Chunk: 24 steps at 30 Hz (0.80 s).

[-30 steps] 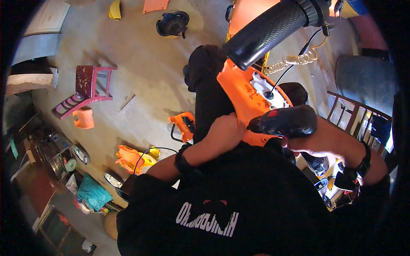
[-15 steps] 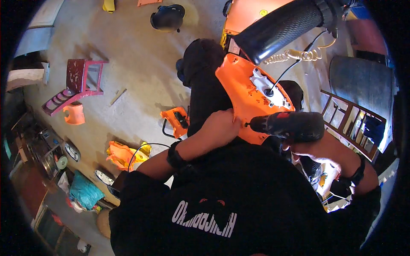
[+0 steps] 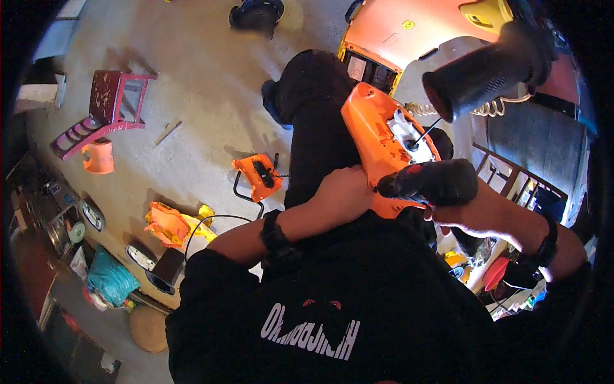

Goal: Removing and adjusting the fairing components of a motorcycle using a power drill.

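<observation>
Black grip point(image 3: 473, 83) shifted rightward, drill point(image 3: 438, 183) pointing left, long axis crosswise, right hand point(image 3: 455, 216) clasping it, left hand point(image 3: 345, 195) holding orange panel point(image 3: 376, 137)

The orange panel point(image 3: 371, 125) is a long, curved moulded piece, glossy and pocked with small dark holes and marks. It sits aslant, its far end up and to the left, its near end rounded. Set into it toward the right edge is a white fitting point(image 3: 402, 132), from which a thin black cable point(image 3: 430, 129) rises. The black power drill point(image 3: 441, 184), bearing a small red patch, lies nearly level, its chuck pointing left over the panel's near part. Whether its tip touches the panel cannot be told.
</observation>
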Tool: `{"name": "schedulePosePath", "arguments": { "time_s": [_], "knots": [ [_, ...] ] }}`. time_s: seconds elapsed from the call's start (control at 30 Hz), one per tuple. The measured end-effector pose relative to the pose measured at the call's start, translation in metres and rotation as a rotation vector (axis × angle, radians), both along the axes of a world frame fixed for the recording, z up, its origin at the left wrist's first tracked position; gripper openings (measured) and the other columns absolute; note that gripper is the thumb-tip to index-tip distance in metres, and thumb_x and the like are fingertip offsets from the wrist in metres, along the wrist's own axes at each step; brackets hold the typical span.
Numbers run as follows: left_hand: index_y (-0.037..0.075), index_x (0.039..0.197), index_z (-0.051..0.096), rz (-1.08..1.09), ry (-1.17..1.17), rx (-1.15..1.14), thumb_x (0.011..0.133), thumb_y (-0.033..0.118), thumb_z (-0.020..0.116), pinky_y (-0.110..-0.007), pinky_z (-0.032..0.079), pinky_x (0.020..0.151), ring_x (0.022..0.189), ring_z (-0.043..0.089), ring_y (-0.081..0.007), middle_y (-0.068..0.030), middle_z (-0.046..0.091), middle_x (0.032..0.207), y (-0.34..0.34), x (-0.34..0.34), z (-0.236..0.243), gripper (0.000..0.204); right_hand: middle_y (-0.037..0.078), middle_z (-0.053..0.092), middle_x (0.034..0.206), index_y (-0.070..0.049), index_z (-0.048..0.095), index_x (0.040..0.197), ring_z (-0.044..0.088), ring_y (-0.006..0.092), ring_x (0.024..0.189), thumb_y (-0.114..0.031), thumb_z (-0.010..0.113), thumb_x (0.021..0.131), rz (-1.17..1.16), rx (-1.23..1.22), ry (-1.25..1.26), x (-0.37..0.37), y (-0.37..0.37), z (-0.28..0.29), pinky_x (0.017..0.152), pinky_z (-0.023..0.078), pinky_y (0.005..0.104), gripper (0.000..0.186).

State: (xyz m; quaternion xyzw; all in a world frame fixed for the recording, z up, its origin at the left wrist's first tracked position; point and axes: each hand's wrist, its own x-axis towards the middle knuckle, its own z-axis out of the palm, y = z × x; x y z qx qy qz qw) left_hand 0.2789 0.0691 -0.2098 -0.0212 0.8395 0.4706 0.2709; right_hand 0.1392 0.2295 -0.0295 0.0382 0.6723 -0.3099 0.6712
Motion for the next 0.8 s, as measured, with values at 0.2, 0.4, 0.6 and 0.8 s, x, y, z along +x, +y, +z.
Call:
{"name": "schedulePosePath", "arguments": {
  "time_s": [0.2,0.4,0.6,0.8],
  "knots": [
    [-0.001,0.094,0.064,-0.107,-0.1,-0.062,0.089,0.022,0.051,-0.05,0.054,0.075,0.085,0.065,-0.0432,-0.0256,0.066,0.093,-0.007,-0.003,0.005,0.027,0.002,0.06,0.082,-0.006,0.055,0.126,0.061,0.0117,0.066,0.006,0.066,0.082,0.01,-0.066,0.018,0.007,0.006,-0.017,0.061,0.051,0.0292,0.046],
    [-0.003,0.091,0.064,-0.169,0.063,0.008,0.088,0.019,0.05,-0.05,0.054,0.074,0.082,0.067,-0.0413,-0.0255,0.066,0.091,-0.02,-0.006,0.019,0.026,0.006,0.065,0.12,-0.01,0.046,0.14,0.066,0.014,0.095,0.003,0.069,0.082,-0.102,-0.123,-0.016,0.0,0.025,-0.011,0.074,0.056,0.0289,0.063],
    [-0.003,0.095,0.062,-0.108,-0.106,-0.007,0.095,0.028,0.044,-0.052,0.053,0.076,0.082,0.066,-0.0421,-0.0258,0.066,0.088,-0.021,-0.012,0.028,0.036,0.008,0.069,0.101,-0.006,0.052,0.131,0.067,0.0141,0.081,0.004,0.073,0.075,-0.195,-0.195,0.103,0.019,0.058,-0.008,0.073,0.056,0.0314,0.06],
    [-0.004,0.097,0.061,-0.156,-0.093,-0.002,0.096,0.029,0.044,-0.052,0.053,0.076,0.079,0.066,-0.0422,-0.0248,0.067,0.085,-0.022,-0.013,0.034,0.037,0.009,0.07,0.101,-0.005,0.06,0.121,0.068,0.0206,0.088,0.001,0.072,0.07,0.023,-0.277,0.319,0.03,0.054,0.005,0.079,0.055,0.033,0.053]
  ]
}}
